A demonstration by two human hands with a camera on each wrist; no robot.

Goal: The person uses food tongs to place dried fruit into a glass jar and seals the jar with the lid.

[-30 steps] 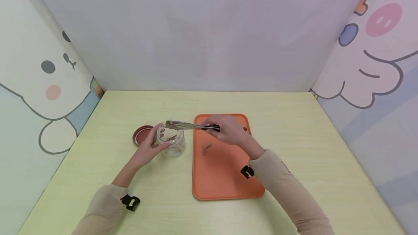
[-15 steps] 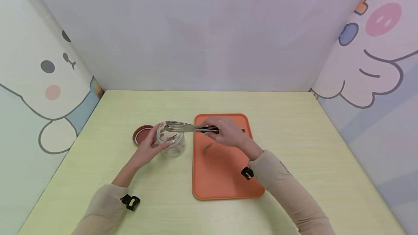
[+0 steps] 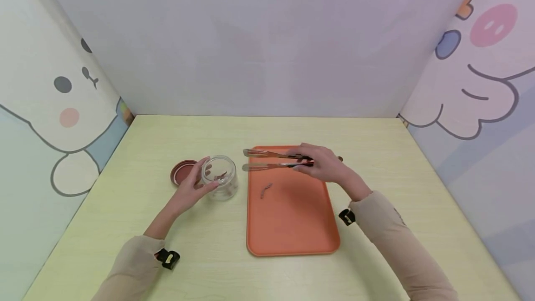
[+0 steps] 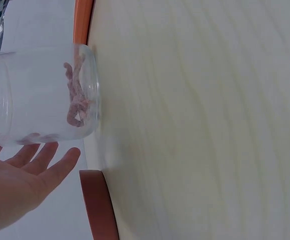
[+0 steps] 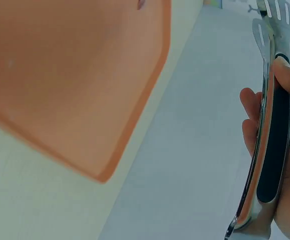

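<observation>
My left hand (image 3: 190,194) holds a clear glass jar (image 3: 225,192) round its side, thumb and fingers on opposite sides. The jar stands upright on the table, uncovered, with a few reddish-brown twisted strips (image 4: 78,107) at its bottom. My right hand (image 3: 323,164) grips metal serving tongs (image 5: 277,140) with dark handle inserts. The tongs' arms are spread apart over the upper part of an orange tray (image 3: 292,222), tips pointing at the jar, nothing between them. One thin brownish strip (image 3: 263,193) lies on the tray, below the tongs in the head view.
A dark red round lid (image 3: 180,173) lies on the table left of the jar, partly behind my left hand. The pale wooden table (image 3: 200,254) meets a light wall (image 3: 267,50) at the back. Side walls carry cartoon animals.
My right hand has moved the tongs right, from above the jar's mouth to over the tray, and their arms have spread apart. My left hand and the jar have stayed in place.
</observation>
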